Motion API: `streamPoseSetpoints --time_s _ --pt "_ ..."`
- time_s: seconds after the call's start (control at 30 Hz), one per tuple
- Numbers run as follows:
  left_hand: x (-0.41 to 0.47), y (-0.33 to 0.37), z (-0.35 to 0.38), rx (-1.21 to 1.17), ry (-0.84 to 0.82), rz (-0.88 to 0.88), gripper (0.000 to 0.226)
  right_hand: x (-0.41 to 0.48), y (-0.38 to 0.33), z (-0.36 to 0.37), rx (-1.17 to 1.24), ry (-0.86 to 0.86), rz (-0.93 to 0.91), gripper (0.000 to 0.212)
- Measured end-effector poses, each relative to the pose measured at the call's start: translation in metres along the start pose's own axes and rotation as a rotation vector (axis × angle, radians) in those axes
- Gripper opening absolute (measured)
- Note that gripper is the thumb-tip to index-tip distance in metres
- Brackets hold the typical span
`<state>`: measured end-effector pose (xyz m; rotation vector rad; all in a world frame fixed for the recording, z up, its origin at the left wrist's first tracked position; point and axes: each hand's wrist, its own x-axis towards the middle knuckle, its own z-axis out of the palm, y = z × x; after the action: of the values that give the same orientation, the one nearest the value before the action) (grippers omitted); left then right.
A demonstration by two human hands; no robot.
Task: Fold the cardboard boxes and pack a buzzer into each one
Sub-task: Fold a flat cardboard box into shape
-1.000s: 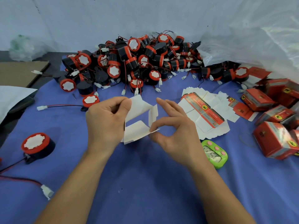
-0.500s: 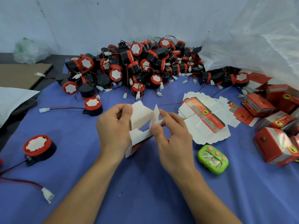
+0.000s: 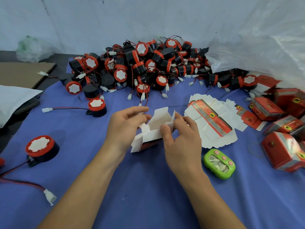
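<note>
Fingers of the left hand and right hand pinch a half-folded cardboard box at the worktop's middle. A buzzer pile lines the far edge. Flat box blanks and a green timer lie to the right.

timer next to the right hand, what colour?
Lime green timer with pink buttons and a grey display, lying on the blue cloth; head view.

One half-folded box, one green timer
</note>
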<state>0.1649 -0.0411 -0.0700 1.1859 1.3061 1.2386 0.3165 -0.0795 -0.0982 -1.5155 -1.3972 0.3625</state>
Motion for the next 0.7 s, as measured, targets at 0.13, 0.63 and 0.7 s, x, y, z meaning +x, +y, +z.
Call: streamPoseSetpoints --time_s 0.13,0.63,0.7 --pt "0.000 -0.003 0.005 0.050 0.139 0.018 0.022 0.003 0.005 -0.006 -0.308 -0.036 0.153 0.040" --pt "-0.023 0.011 0.003 0.064 -0.196 0.304 0.061 -0.008 -0.009 0.005 -0.110 0.064 -0.226 0.032" --pt "-0.023 0.013 0.003 0.123 -0.165 0.274 0.048 -0.007 -0.008 0.002 -0.100 0.064 -0.244 0.033"
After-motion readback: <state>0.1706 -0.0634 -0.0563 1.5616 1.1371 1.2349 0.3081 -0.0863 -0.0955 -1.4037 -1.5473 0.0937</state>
